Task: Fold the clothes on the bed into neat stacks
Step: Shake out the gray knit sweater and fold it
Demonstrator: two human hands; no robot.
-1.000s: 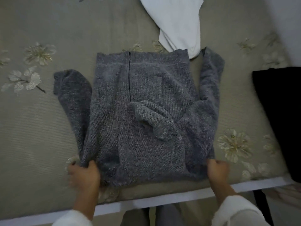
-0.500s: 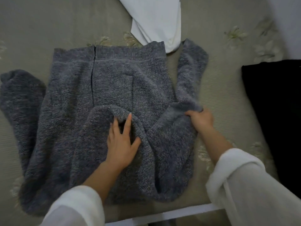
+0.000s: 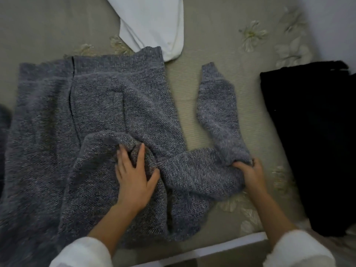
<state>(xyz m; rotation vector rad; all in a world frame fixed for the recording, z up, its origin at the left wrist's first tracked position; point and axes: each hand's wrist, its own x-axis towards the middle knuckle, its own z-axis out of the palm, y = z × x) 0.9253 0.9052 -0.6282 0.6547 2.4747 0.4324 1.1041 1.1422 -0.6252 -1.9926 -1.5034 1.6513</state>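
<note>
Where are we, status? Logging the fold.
Left hand flat on grey sweater. Right hand grips its sleeve. Sweater unfolded. Nothing blocking.

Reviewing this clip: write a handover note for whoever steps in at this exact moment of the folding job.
Left hand: flat, fingers spread, pressing the collar area of the grey knitted sweater.
Right hand: gripping the base of the sweater's right sleeve, which lies out on the floral bedspread.
Nearby: white garment above, black cloth to the right.
Done: sweater spread out.
Left: fold sleeves in, fold body, stack; other clothes untouched.
</note>
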